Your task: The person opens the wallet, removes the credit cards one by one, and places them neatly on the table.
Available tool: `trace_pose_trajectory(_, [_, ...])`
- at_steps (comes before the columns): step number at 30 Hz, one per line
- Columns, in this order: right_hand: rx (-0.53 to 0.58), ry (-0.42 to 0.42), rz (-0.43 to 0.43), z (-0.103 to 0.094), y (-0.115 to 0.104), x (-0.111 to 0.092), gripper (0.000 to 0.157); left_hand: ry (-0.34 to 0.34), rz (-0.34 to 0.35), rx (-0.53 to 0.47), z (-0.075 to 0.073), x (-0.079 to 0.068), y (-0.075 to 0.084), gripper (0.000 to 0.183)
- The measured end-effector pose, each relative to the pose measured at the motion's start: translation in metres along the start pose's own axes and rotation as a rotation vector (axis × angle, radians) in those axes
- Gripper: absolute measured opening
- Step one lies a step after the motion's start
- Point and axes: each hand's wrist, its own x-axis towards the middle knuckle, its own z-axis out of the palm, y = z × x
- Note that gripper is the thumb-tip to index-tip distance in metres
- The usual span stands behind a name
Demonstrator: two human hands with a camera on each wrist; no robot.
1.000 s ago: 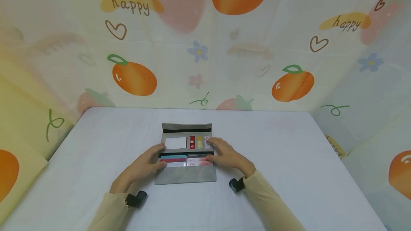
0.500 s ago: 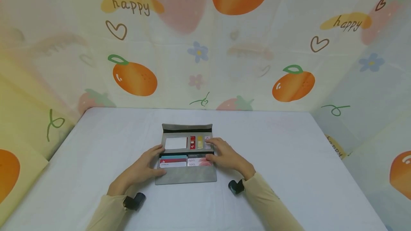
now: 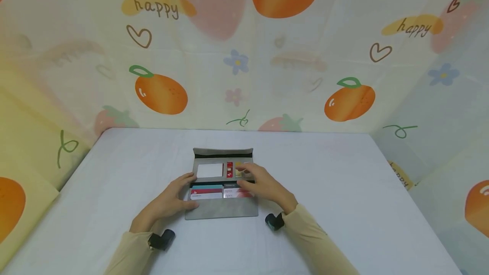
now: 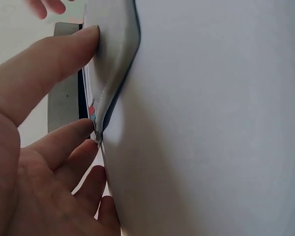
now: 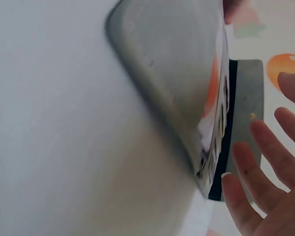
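Note:
A grey long wallet point(image 3: 221, 212) lies unfolded on the white table, its top flap raised at the back. Several cards fill its pockets: a white card point(image 3: 209, 170), a narrow red one point(image 3: 229, 169), and layered cards point(image 3: 206, 193) in the lower slots. At the wallet's left side, my left hand point(image 3: 168, 198) holds the edge, thumb on the lower flap point(image 4: 113, 29) and fingers along the side. Over the right-hand pockets hovers my right hand point(image 3: 267, 185), fingers loosely spread and pinching nothing; it partly hides a yellow card point(image 3: 238, 173) and pale cards.
White cloth covers the table point(image 3: 324, 160) around the wallet. A printed curtain point(image 3: 282, 88) with oranges and strawberries hangs behind and at both sides. Small black cameras point(image 3: 162, 239) sit on both wrists.
My left thumb has slid down from the lower cards onto the flap. My right hand has moved left, from the right-edge card towards the yellow one. The wallet stays in place.

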Motion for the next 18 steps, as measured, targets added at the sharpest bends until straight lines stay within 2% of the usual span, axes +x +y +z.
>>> trace_pose_trajectory(11, [-0.013, -0.039, -0.057, 0.012, -0.009, 0.010, 0.043, -0.021, -0.052, 0.006, 0.000, -0.002, 0.006, 0.084])
trace_pose_trajectory(18, [-0.044, -0.047, -0.048, 0.018, -0.011, 0.014, 0.042, -0.009, -0.022, 0.015, -0.001, -0.002, 0.005, 0.086])
